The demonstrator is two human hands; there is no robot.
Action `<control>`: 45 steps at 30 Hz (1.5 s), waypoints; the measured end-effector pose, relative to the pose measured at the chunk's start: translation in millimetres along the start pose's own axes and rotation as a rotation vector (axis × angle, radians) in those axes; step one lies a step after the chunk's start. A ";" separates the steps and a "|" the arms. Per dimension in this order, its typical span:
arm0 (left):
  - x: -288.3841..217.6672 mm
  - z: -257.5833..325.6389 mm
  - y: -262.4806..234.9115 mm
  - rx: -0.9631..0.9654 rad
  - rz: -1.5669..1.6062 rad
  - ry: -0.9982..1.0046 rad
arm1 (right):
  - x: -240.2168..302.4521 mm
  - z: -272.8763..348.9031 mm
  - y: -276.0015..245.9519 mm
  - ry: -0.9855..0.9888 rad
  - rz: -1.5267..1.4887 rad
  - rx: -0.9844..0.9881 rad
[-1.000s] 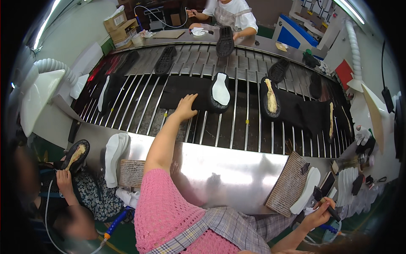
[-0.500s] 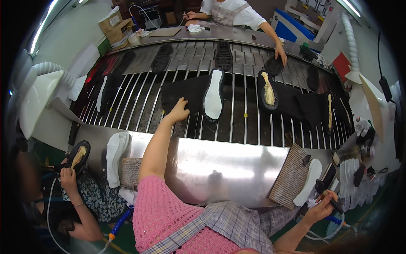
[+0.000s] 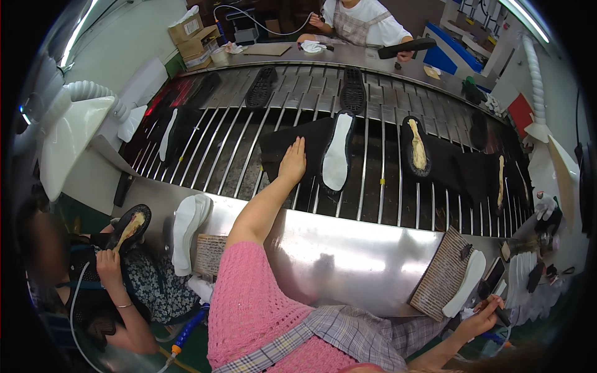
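My left hand [image 3: 293,160] lies with fingers stretched out on the black shaft of a boot [image 3: 283,143]. The boot rests sideways on the roller rack, its white-faced bottom [image 3: 336,152] turned up, just right of my fingers. Low at the right, my right hand [image 3: 486,316] is closed around a black-handled brush [image 3: 501,316]; its tip is hard to make out. Beside that hand a white sole-shaped piece [image 3: 464,285] leans on a brown ribbed board [image 3: 438,273].
Another boot with a tan-filled bottom [image 3: 417,149] lies right on the rack [image 3: 381,186]. Black outsoles [image 3: 352,90] line the far belt. Across it a co-worker holds a black outsole [image 3: 407,48]. At left another person holds a tan-filled shoe bottom [image 3: 132,229]. White soles [image 3: 185,233] stand nearby.
My left hand has gone from bent, spread fingers to a flat palm on the boot shaft. The far co-worker has lifted an outsole off the belt. The whole view has shifted slightly.
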State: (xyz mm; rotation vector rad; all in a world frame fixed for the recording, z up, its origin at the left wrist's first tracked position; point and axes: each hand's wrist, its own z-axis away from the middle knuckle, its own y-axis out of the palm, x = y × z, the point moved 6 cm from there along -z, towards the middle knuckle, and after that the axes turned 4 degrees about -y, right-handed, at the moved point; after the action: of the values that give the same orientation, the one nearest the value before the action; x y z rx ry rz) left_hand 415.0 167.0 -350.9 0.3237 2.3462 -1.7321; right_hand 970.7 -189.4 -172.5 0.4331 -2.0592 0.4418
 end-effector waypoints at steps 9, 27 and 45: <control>35.0 -10.5 58.6 0.206 1.128 -0.442 | 9.8 22.6 -26.3 0.048 -0.001 -0.123; 48.0 -137.3 -50.1 0.219 0.315 -0.378 | -46.9 4.3 -44.0 0.082 -0.263 -0.025; -555.1 114.4 28.1 0.853 0.482 0.931 | -104.9 -0.6 -57.9 0.188 -0.033 0.145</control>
State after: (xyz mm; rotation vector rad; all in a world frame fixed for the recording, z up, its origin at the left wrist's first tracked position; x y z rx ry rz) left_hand 957.3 36.2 -246.7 1.9743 1.4501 -2.4881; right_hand 1049.3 -226.4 -255.2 0.4920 -1.8426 0.5921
